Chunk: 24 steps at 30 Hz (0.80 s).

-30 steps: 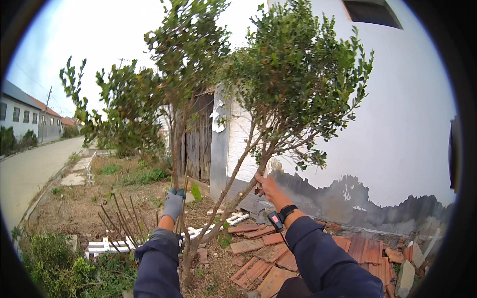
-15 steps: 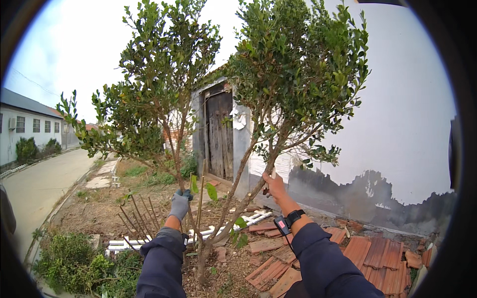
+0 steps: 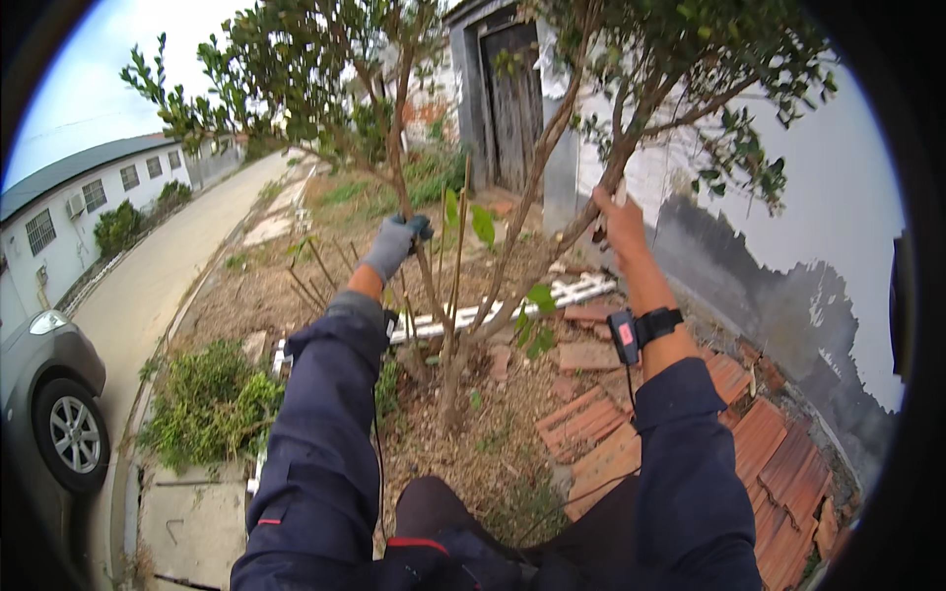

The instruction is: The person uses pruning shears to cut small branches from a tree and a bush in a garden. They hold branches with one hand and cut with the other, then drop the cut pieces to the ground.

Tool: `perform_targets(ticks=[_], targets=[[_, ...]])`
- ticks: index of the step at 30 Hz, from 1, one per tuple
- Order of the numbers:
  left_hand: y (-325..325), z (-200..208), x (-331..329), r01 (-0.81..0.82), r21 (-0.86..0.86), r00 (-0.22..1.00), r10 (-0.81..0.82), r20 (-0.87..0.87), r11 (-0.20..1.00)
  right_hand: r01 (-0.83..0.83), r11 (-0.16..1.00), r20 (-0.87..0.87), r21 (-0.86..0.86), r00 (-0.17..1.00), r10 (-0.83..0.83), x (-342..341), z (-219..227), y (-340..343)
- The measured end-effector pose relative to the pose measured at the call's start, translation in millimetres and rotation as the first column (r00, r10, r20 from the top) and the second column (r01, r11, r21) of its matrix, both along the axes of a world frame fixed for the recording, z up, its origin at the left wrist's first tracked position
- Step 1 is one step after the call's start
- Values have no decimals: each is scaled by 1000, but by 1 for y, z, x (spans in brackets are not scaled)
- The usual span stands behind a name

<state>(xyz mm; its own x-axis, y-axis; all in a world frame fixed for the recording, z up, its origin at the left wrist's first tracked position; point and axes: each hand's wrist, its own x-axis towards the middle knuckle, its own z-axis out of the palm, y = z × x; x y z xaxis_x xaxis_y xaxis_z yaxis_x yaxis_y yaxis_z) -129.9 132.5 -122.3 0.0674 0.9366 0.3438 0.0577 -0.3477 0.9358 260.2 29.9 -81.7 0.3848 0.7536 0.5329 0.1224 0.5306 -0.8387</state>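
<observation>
A small leafy tree [image 3: 448, 384] rises in front of me and splits low down into several slender stems. My left hand [image 3: 394, 243], in a grey glove with dark fingertips, is closed around the left stem [image 3: 426, 271]. Bare and with a black strap at the wrist, my right hand [image 3: 623, 225] is closed at the thicker right branch [image 3: 576, 231]. A narrow pale piece and something dark show by its fingers, too small to name. Both arms reach forward in dark blue sleeves.
Red roof tiles [image 3: 764, 448] lie on the right along the peeling wall [image 3: 764, 266]. A white slatted strip [image 3: 581, 289] crosses behind the trunk, with cut stubs [image 3: 313, 281] nearby. Left are a green bush [image 3: 212, 404] and a grey car [image 3: 64, 369].
My view has tilted down and turned, so my legs and more of the car show. Both hands stay at the same stems.
</observation>
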Motion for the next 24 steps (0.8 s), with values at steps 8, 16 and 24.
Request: perform_targets(ticks=[8,16,24], targets=[[-3,14,-11,-20,-115,976,-5,-218,993,-10,1000,32,-5,999,10,-5,5,-8],[-22,5,-15,75,-3,992,-75,-101,997,-90,995,56,41,995,87,-2,-2,-10],[-16,-2,-8,99,107,973,-74,-216,989,-47,999,34,8,998,47,6,-3,3]])
